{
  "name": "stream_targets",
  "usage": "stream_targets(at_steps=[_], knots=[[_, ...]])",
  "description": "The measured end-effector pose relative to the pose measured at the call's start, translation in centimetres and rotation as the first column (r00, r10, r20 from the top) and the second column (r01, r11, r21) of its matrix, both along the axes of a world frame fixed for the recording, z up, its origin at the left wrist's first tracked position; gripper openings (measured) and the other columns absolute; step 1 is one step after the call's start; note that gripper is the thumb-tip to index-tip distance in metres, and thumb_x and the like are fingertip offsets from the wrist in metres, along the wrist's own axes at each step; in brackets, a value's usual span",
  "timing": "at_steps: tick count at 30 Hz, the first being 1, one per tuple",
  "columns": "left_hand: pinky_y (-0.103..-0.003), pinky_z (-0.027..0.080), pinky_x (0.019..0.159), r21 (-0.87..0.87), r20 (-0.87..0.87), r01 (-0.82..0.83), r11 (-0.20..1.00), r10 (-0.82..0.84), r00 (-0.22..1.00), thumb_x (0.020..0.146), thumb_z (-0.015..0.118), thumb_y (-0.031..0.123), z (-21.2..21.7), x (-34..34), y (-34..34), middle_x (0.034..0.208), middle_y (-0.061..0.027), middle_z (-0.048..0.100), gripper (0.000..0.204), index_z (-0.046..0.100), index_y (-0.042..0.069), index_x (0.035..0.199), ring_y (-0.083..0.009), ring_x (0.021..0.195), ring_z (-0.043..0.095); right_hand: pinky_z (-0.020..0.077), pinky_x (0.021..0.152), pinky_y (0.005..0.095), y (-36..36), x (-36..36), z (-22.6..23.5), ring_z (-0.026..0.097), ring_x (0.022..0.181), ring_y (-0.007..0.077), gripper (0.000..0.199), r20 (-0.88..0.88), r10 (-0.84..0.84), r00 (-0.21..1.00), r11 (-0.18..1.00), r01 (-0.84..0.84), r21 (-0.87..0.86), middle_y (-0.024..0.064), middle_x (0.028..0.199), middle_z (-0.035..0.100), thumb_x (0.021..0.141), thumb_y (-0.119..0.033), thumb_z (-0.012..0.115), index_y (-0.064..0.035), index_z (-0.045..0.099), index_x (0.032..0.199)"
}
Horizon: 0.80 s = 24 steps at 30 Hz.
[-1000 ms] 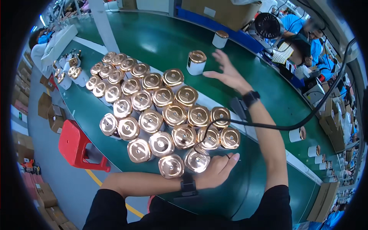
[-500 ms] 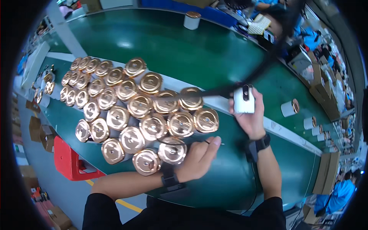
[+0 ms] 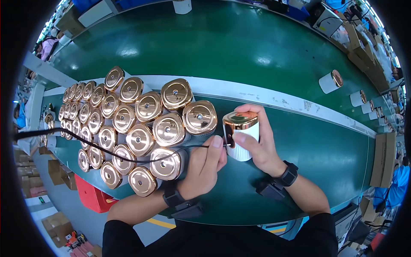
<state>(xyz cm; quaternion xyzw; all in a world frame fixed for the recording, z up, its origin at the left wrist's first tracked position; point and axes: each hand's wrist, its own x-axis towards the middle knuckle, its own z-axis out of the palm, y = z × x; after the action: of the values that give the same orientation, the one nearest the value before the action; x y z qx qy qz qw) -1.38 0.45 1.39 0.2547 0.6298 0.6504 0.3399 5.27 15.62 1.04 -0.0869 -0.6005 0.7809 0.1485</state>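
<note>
We see our right hand [image 3: 261, 147] with its grip wrapped around a white, gold-capped device [image 3: 242, 135] above the green worktop [image 3: 334, 158], while our left hand [image 3: 205, 167] pinches a black cable [image 3: 128, 157] at its side.

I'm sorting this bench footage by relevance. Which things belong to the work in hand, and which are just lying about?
In hand:
- white ribbed unit with gold cap, in the right hand
- black cable, its end pinched by the left hand

Lying about:
- cluster of gold-capped units
- far units
- red stool
</note>
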Motion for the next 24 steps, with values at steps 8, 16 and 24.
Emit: stream_targets(at_steps=[8, 16, 24], knots=[[-0.027, 0.033, 0.050, -0.008, 0.029, 0.002, 1.000, -0.002, 1.000, 0.104, 0.033, 0.024, -0.15, -0.14, -0.33, 0.055, -0.0041, 0.042, 0.042, 0.044, 0.002, 0.070, -0.0115, 0.049, 0.037, 0.0441, 0.088, 0.0292, -0.19, -0.15, -0.10, 0.053, 0.103, 0.0141, 0.050, -0.001, 0.013, 1.000, 0.997, -0.013, 0.082, 0.0106, 0.114, 0.055, 0.087, -0.012, 0.065, -0.0032, 0.037, 0.128], [-0.024, 0.028, 0.045, 0.017, -0.046, 0.042, 0.999, -0.041, 0.998, 0.105, 0.029, 0.029, -0.64, -0.20, -0.16, 0.056, -0.0028, 0.042, 0.040, 0.041, 0.006, 0.075, -0.0078, 0.048, 0.034, 0.0439, 0.087, 0.0289, -0.33, -0.10, 0.04, 0.053, 0.103, 0.0138, 0.049, 0.027, 0.001, 1.000, 0.997, -0.003, 0.074, 0.0100, 0.113, 0.055, 0.088, -0.013, 0.065, -0.0030, 0.038, 0.128], [-0.025, 0.031, 0.048, -0.006, -0.024, 0.035, 0.999, -0.035, 0.999, 0.105, 0.031, 0.026, -0.41, -0.21, -0.37, 0.056, -0.0035, 0.043, 0.040, 0.044, 0.003, 0.074, -0.0094, 0.049, 0.037, 0.0438, 0.087, 0.0289, -0.31, 0.02, 0.07, 0.053, 0.102, 0.0139, 0.048, 0.009, -0.001, 1.000, 0.997, 0.001, 0.075, 0.0099, 0.113, 0.055, 0.088, -0.011, 0.064, -0.0029, 0.038, 0.128]])
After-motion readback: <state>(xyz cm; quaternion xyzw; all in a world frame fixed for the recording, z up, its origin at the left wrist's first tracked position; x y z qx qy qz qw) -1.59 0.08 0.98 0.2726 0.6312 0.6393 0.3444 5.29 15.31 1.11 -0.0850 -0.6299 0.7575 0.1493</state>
